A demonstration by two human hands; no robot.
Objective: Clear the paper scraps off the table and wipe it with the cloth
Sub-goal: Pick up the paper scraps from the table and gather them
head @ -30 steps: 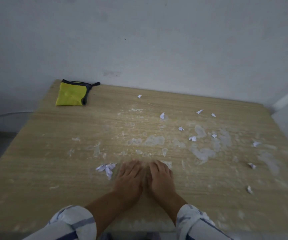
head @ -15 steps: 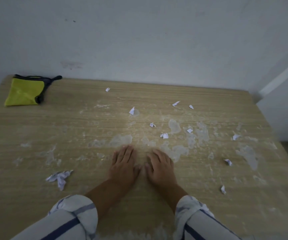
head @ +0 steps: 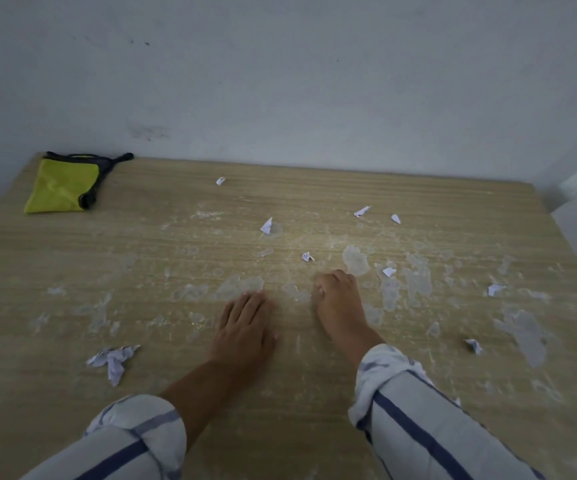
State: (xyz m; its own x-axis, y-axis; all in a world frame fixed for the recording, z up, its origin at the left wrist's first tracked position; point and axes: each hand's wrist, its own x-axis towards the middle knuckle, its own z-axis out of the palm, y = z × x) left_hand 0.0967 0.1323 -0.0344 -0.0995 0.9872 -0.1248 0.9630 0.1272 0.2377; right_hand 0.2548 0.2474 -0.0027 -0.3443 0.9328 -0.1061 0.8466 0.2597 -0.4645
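Several white paper scraps lie scattered on the wooden table (head: 425, 192): a crumpled bunch (head: 114, 358) at the near left, one (head: 267, 226) in the middle, a small one (head: 308, 256) just beyond my right hand, another (head: 389, 271) to its right. A folded yellow cloth (head: 62, 185) with dark edging sits at the far left corner. My left hand (head: 245, 323) rests flat on the table, fingers straight. My right hand (head: 337, 299) is further forward, its fingers curled down onto the tabletop over a scrap that they hide.
Whitish dried smears (head: 415, 282) cover the middle and right of the table. More scraps lie at the right (head: 495, 289), the near right (head: 473, 345) and the back (head: 220, 180). A white wall stands right behind the table.
My right hand has slid forward and to the right and curled its fingers over a scrap. The left hand stays flat. The view has shifted.
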